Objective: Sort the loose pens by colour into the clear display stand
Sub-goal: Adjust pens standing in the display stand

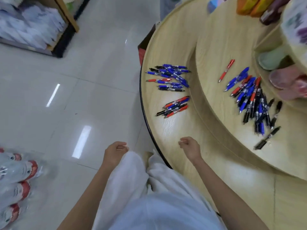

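Underfoot, a pale glossy tiled floor point(83, 72) fills the left half of the view, with a shelf point(33, 25) of white packets at 10 o'clock and wrapped goods point(16, 176) at 8 o'clock. A round wooden table point(144, 100) with stepped tiers occupies the right half. On its lower tier point(169, 39), at 1 o'clock from the view centre, lies a mostly blue pile point(169, 75) of pens. Just beside that pile, at its 6 o'clock, lies a small bundle point(174, 107) of red, blue and black pens. On the upper tier point(221, 39), at 3 o'clock, a large mixed pile point(254, 100) of blue, black and red pens lies fanned out. A lone red pen point(226, 70) lies near it at its 10 o'clock, and a black pen point(267, 138) lies apart at its 6 o'clock. Motion blur softens all detail. Left hand point(115, 152): at 6 o'clock, over the floor, in front of white trousers point(132, 180), fingers curled with the thumb against the forefinger. Right hand point(190, 147): at 5 o'clock, over the lower tier near its edge, well apart from every pen, fingers curled likewise. Whether either hand pinches something thin cannot be told.
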